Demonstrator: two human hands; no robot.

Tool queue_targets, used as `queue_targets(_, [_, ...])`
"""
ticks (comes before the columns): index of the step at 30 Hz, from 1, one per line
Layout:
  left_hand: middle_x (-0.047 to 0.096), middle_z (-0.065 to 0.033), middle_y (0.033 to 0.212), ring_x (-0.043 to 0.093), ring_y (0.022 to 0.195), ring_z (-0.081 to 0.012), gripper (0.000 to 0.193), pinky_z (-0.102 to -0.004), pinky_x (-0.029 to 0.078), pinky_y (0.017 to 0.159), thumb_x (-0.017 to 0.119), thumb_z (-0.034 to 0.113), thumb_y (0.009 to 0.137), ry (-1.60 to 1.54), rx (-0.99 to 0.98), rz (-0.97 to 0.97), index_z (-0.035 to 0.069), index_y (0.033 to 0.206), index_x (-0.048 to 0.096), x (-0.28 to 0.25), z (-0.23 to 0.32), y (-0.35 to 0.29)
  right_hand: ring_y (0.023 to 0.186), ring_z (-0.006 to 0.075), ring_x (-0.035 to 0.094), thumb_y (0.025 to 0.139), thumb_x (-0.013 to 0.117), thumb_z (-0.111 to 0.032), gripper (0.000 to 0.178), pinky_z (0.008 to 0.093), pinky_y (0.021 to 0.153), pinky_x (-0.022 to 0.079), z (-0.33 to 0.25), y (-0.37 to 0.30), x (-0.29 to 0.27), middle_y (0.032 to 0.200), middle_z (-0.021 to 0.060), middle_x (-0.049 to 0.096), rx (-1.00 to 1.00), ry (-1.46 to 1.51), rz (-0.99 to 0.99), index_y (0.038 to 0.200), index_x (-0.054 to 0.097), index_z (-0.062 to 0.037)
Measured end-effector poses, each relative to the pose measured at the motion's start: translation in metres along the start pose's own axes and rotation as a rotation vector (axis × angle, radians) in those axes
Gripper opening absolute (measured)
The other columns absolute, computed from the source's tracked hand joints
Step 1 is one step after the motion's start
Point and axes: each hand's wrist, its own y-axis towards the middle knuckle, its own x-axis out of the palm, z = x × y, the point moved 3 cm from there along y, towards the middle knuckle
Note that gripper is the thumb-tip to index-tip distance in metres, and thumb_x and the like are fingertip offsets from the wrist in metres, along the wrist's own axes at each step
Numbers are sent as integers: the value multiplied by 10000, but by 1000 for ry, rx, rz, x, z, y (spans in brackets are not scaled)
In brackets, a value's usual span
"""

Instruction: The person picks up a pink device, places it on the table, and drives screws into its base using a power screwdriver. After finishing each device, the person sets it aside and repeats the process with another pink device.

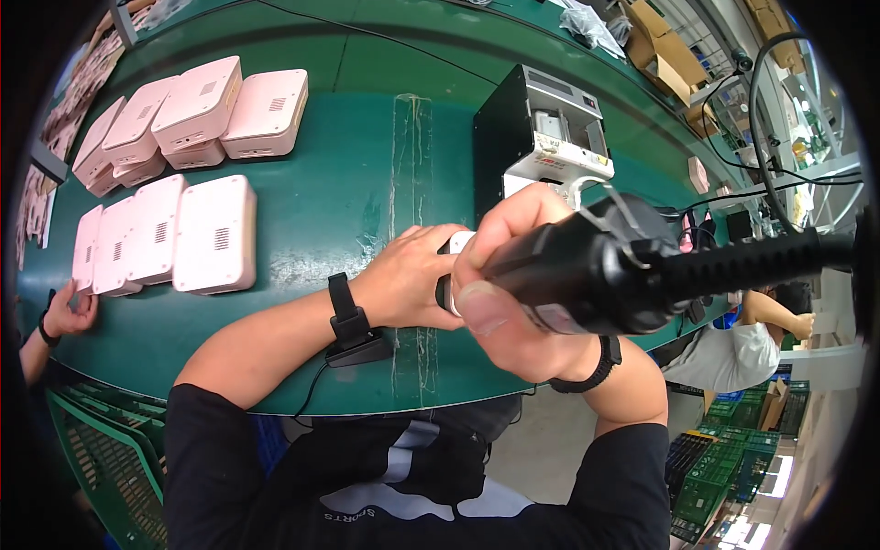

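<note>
My right hand (513,321) is wrapped round a black electric screwdriver (582,270), whose thick cable runs off to the right. The tool hangs close in front of the camera and hides part of the work. Under it my left hand (412,275) grips a small white device with dark edges (458,243) against the green table. Most of that device is covered by my fingers and the tool, and the screwdriver's tip is out of sight. Just beyond my right hand stands a black and white screw feeder (541,128).
Several pale pink housings (215,234) lie in two groups on the left of the green table (339,192). Another person's hand (71,310) touches the nearer group. A second person (733,357) sits at the right. Green crates (105,458) stand below the table edge.
</note>
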Motion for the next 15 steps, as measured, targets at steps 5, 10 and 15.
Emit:
queue_targets(5, [536, -155, 1303, 528, 1200, -331, 638, -479, 421, 988, 842, 367, 659, -48, 9, -8, 153, 1222, 629, -3, -4, -2, 641, 103, 579, 816, 719, -130, 283, 272, 620, 494, 6, -1, 12, 735, 55, 618, 111, 105, 47, 964, 507, -14])
queue_targets(10, [564, -157, 1268, 544, 1184, -344, 628, -468, 441, 972, 850, 319, 663, -147, 87, -8, 116, 1213, 626, -18, 14, 10, 638, 104, 603, 791, 753, -136, 253, 266, 602, 494, 0, -1, 5, 737, 46, 631, 182, 177, 161, 930, 569, -31])
queue_targets(15, [589, -159, 1240, 571, 1166, -338, 647, -436, 467, 965, 860, 277, 663, -221, 23, 20, 79, 1228, 616, -7, 31, 33, 635, 104, 623, 772, 780, -141, 228, 262, 587, 494, 2, -6, -18, 739, 39, 641, 161, 99, 446, 902, 619, -45])
